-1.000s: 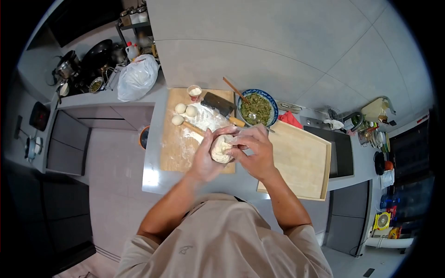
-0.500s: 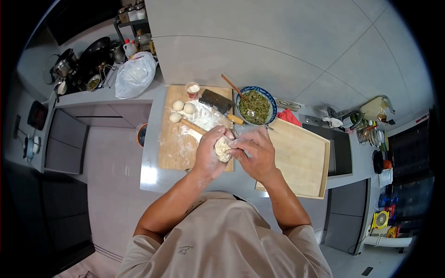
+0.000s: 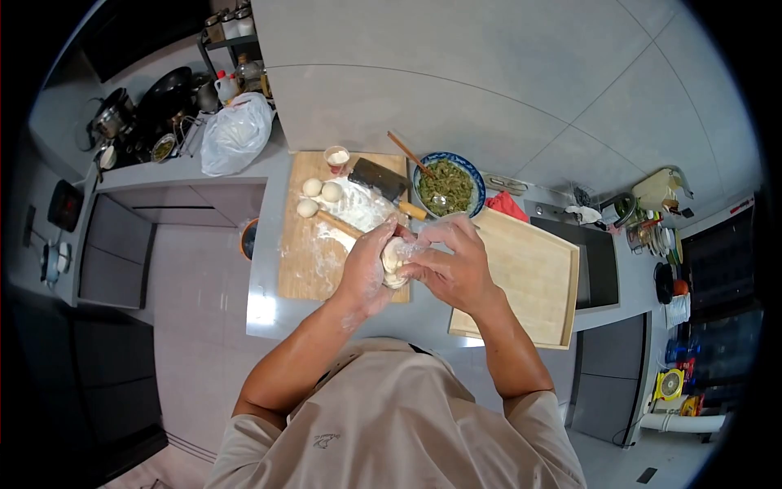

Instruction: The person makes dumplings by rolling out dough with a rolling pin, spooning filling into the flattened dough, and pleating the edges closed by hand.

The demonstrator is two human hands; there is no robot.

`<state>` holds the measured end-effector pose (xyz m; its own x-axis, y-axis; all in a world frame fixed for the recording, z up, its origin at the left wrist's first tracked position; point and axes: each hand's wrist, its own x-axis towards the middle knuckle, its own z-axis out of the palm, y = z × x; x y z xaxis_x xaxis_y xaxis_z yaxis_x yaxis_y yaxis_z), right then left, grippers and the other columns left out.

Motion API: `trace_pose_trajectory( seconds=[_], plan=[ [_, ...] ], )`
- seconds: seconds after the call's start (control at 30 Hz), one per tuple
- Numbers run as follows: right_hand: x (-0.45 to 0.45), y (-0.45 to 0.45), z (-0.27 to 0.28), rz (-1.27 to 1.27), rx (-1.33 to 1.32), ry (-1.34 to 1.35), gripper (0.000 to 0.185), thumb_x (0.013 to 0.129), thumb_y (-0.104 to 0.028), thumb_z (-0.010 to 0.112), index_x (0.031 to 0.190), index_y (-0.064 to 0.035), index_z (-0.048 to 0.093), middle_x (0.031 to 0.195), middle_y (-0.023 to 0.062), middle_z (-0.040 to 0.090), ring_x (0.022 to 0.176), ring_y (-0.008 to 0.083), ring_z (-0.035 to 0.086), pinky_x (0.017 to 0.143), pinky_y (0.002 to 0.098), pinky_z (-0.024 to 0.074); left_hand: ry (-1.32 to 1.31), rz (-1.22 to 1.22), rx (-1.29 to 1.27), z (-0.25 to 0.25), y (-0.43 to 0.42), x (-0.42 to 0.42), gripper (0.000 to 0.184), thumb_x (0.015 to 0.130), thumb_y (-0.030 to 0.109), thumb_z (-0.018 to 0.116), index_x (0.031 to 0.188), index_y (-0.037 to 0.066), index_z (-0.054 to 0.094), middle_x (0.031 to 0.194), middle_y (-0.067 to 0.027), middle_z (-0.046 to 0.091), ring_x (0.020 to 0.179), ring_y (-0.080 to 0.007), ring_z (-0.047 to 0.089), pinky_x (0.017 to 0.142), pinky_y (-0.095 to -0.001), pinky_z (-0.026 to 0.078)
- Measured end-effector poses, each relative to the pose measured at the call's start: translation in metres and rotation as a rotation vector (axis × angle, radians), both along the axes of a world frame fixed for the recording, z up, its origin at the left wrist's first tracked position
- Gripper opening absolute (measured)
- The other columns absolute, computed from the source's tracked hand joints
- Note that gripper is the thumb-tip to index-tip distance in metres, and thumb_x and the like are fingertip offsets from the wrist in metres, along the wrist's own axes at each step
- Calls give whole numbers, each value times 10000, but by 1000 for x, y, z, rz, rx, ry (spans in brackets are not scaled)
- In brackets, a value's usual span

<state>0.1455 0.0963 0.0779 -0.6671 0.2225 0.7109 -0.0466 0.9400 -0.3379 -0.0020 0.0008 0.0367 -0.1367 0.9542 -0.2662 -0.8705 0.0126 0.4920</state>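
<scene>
A pleated piece of dough (image 3: 394, 265) rests in my left hand (image 3: 364, 270), whose fingers curl round it. My right hand (image 3: 454, 265) pinches the dough's edge from the right with thumb and fingers. Both hands have flour on them. Behind them lies a floured wooden board (image 3: 301, 269) with a rolling pin (image 3: 340, 224), partly hidden by my left hand. Several dough balls (image 3: 311, 187) sit at the board's left, near a small cup of flour (image 3: 336, 156). A cleaver (image 3: 378, 178) lies at the board's back right.
A blue-rimmed bowl of green filling (image 3: 449, 184) with a wooden stick and a spoon stands behind my right hand. To the right is a shallow wooden tray (image 3: 529, 281), near a red cloth (image 3: 507, 206) and a sink (image 3: 600, 269). A white plastic bag (image 3: 236, 134) sits back left.
My right hand's fingers have shifted along the dough's edge. The dough has turned in my left hand and looks narrower from here. The view has moved slightly.
</scene>
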Motion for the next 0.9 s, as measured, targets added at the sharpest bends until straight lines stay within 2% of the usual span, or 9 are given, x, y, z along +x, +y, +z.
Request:
trace_pose_trajectory(
  seconds=[0.17, 0.3, 0.37, 0.43, 0.5, 0.57, 0.6, 0.67, 0.9],
  plan=[
    [-3, -1, -2, 15, -32, 37, 240, 700, -150, 921, 907, -159, 800, 980, 1, 701, 906, 272, 593, 770, 396, 491, 56, 6, -1, 1, 1, -2, 326, 1122, 393, 536, 1012, 102, 632, 913, -32, 632, 803, -149, 628, 686, -315, 520],
    [-4, -2, -10, -23, 24, 34, 227, 706, -126, 917, 901, -156, 806, 976, 1, 707, 909, 261, 599, 778, 377, 496, 11, -80, 38, 3, 2, -9, 465, 1141, 484, 436, 1183, 71, 644, 1067, -76, 684, 962, -191, 676, 805, -350, 550],
    [-3, 1, -18, -142, -93, 73, 221, 730, -119, 912, 930, -135, 818, 1000, 14, 724, 906, 253, 606, 802, 367, 511, -50, -103, 49, 8, 3, -6, 527, 1144, 520, 399, 1255, 65, 641, 1132, -93, 697, 1024, -208, 688, 856, -365, 556],
    [-4, -2, -27, -203, -225, 90, 225, 746, -123, 910, 952, -123, 822, 1003, 27, 733, 913, 257, 617, 818, 373, 520, -21, 91, 155, 5, 0, 3, 533, 1150, 534, 379, 1279, 93, 648, 1154, -53, 699, 1048, -182, 682, 847, -389, 569],
    [-5, -12, -32, -265, -365, 101, 230, 761, -126, 909, 975, -110, 826, 1005, 41, 742, 921, 262, 628, 835, 378, 528, -20, 135, 174, -28, 6, 7, 475, 1150, 504, 407, 1224, 104, 653, 1133, -62, 695, 1049, -195, 678, 883, -394, 560],
    [-6, -21, -33, -214, -603, 16, 240, 781, -131, 907, 1000, -93, 816, 993, 62, 752, 939, 275, 648, 851, 405, 534, -159, 221, 201, -43, 13, 12, 434, 1143, 487, 439, 1146, 106, 649, 1109, -64, 689, 1030, -210, 680, 877, -392, 561],
    [-6, -19, -31, -213, -602, 12, 240, 781, -131, 907, 1000, -93, 816, 993, 62, 752, 939, 275, 648, 851, 405, 534, -196, 227, 143, -20, 12, 14, 370, 1137, 438, 481, 1077, 108, 637, 1071, -63, 683, 983, -203, 679, 850, -379, 559],
    [-5, -14, -27, -223, -287, 76, 264, 774, -129, 912, 1010, -91, 801, 998, 75, 753, 952, 293, 657, 841, 408, 538, -218, 194, 165, -12, 14, 12, 342, 1133, 411, 494, 1065, 107, 637, 1053, -62, 683, 962, -196, 677, 835, -369, 559],
    [5, -6, -26, -198, -42, 48, 249, 760, -88, 902, 973, -100, 774, 979, 58, 694, 900, 308, 633, 782, 410, 533, -240, 64, 167, -16, 16, 10, 253, 1112, 314, 533, 1025, 97, 633, 969, -56, 679, 892, -176, 664, 759, -330, 543]
  ],
)
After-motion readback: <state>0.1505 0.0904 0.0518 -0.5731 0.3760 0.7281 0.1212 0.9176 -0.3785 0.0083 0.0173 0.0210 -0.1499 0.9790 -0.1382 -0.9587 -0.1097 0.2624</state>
